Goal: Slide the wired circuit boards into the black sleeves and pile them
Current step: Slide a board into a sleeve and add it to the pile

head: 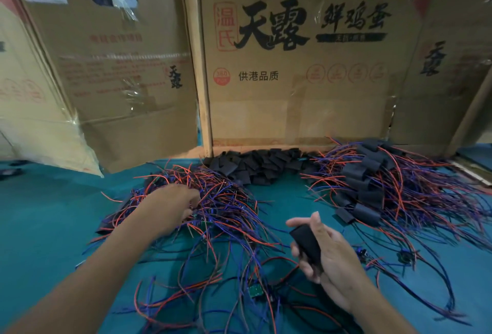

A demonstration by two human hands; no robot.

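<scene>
A tangled heap of wired circuit boards (221,195) with red, blue and black leads lies left of centre on the teal table. My left hand (173,205) reaches into this heap, its fingertips buried among the wires. My right hand (324,256) holds a black sleeve (306,244) between thumb and fingers, above the table at the near right. Empty black sleeves (255,166) are heaped at the back against the cardboard. On the right lies a pile of sleeved boards (372,187) with wires fanning outward. A bare green board (256,290) lies near the front.
Tall cardboard boxes (292,67) wall off the back of the table. Loose wires spread over the teal table surface (53,227) toward the front edge. Small dark parts (404,257) lie at the right of my right hand.
</scene>
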